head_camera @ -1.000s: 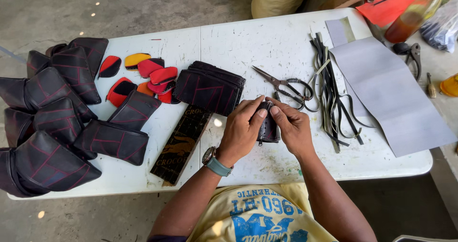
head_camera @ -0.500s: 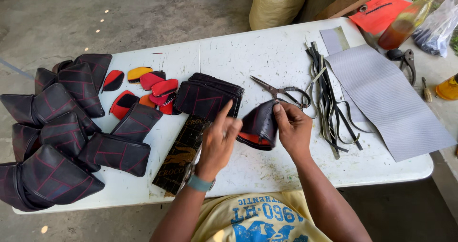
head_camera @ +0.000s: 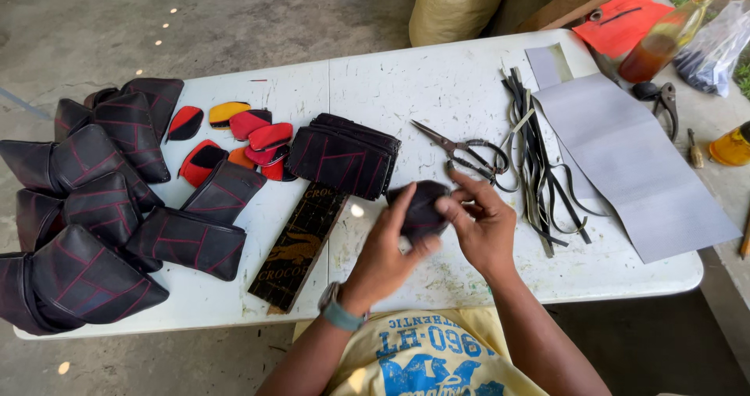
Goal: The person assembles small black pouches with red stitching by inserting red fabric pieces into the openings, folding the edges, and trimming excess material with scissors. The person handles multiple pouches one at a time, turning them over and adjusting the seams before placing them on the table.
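A small dark leather piece [head_camera: 422, 208] is gripped between left hand [head_camera: 391, 247] and right hand [head_camera: 484, 228] above the white table [head_camera: 437, 91]; it's bunched up, so its long axis can't really be made out.

White folding table [head_camera: 234, 302], grey concrete floor [head_camera: 156, 21], daylight, tan sack [head_camera: 457, 5] behind the table

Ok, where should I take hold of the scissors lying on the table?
Probably by the looped handles of the scissors, coming from the right end near the black strips. The blades point up-left toward the stacked dark pieces, so that end is sharp and narrow.
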